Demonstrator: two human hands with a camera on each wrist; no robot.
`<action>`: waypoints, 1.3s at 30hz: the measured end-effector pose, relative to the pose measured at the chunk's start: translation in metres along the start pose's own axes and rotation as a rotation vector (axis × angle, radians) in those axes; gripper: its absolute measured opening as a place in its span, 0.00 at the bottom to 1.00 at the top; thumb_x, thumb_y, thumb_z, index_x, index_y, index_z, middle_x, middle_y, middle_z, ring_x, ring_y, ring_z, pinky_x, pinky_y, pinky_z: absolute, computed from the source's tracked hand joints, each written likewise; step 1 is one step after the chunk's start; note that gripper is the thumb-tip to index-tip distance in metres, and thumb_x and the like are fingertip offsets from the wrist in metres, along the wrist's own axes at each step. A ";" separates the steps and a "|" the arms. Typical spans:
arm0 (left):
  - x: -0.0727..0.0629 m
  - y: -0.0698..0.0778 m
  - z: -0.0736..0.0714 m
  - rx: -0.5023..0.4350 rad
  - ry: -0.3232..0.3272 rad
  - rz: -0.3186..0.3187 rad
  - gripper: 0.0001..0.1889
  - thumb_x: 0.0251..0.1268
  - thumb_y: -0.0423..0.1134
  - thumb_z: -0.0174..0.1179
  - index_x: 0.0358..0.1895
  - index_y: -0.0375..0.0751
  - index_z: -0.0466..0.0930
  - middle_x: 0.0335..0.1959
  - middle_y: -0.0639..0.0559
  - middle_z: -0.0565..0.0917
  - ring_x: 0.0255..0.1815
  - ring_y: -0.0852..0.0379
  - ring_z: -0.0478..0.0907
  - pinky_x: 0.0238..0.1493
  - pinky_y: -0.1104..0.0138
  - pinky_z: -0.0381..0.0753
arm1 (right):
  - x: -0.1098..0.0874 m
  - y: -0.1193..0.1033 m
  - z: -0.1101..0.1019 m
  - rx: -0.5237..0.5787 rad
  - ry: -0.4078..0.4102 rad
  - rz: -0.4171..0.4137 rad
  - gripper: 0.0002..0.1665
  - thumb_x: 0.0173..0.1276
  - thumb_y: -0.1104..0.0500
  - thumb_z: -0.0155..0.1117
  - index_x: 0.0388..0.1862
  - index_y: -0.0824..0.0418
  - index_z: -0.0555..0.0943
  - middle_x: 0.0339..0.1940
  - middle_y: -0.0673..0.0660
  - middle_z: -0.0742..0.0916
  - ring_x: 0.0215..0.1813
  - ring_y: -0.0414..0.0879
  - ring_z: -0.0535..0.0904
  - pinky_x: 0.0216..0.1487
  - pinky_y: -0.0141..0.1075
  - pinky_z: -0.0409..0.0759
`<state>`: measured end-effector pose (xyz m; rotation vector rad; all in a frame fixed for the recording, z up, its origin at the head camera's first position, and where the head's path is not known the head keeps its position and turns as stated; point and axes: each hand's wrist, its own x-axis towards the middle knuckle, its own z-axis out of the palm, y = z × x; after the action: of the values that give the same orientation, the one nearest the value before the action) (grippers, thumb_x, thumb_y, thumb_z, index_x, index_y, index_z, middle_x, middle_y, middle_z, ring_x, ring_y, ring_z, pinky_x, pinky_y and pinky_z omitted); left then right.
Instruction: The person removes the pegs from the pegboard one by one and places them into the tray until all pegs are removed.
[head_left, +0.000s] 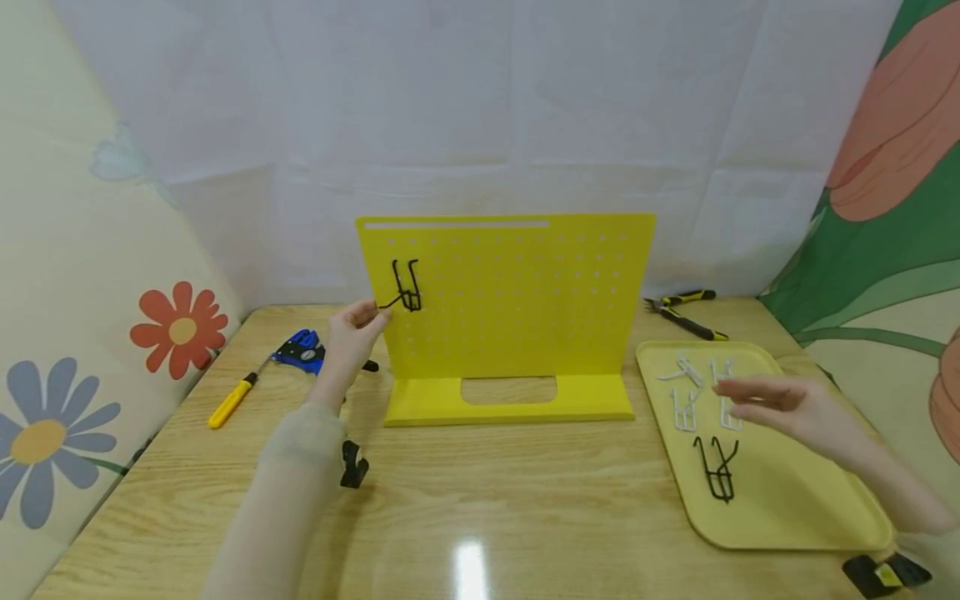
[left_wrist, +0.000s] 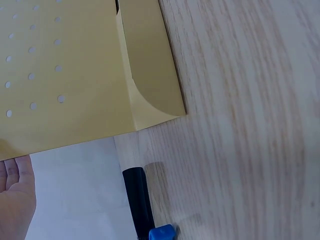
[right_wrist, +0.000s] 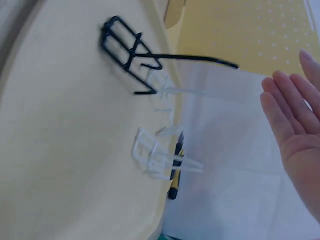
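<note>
My left hand (head_left: 358,329) grips the left edge of the yellow pegboard (head_left: 510,317), its thumb in front. In the left wrist view the pegboard's edge (left_wrist: 75,145) hides the fingertips of that hand (left_wrist: 17,192). Beside the thumb, a black wire hook (head_left: 408,287) hangs on the board's upper left, one prong reaching toward the hand. My right hand (head_left: 787,408) hovers over the yellow tray (head_left: 810,508), holding nothing; the right wrist view shows its fingers (right_wrist: 287,102) extended. Below it lie a black wire hook (head_left: 718,473) and several white wire hooks (head_left: 684,410).
Left of the board lie a yellow-handled screwdriver (head_left: 232,404) and a blue-and-black hand tool (head_left: 302,350). Pliers (head_left: 684,315) with black-and-yellow handles rest behind the tray. A white cloth (head_left: 480,108) hangs behind the wooden table (head_left: 525,500).
</note>
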<state>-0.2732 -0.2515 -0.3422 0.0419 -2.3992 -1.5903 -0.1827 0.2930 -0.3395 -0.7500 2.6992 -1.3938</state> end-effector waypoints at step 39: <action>0.002 -0.002 0.001 0.010 0.022 -0.002 0.23 0.68 0.46 0.55 0.59 0.35 0.75 0.43 0.56 0.80 0.37 0.78 0.74 0.52 0.71 0.74 | 0.152 -0.103 0.115 -0.084 0.332 -0.860 0.34 0.47 0.74 0.73 0.56 0.73 0.75 0.56 0.67 0.80 0.60 0.54 0.77 0.63 0.36 0.72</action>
<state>-0.2758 -0.2515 -0.3436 0.0643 -2.3912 -1.5703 -0.2496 0.0904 -0.2987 -2.0203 2.7858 -1.6303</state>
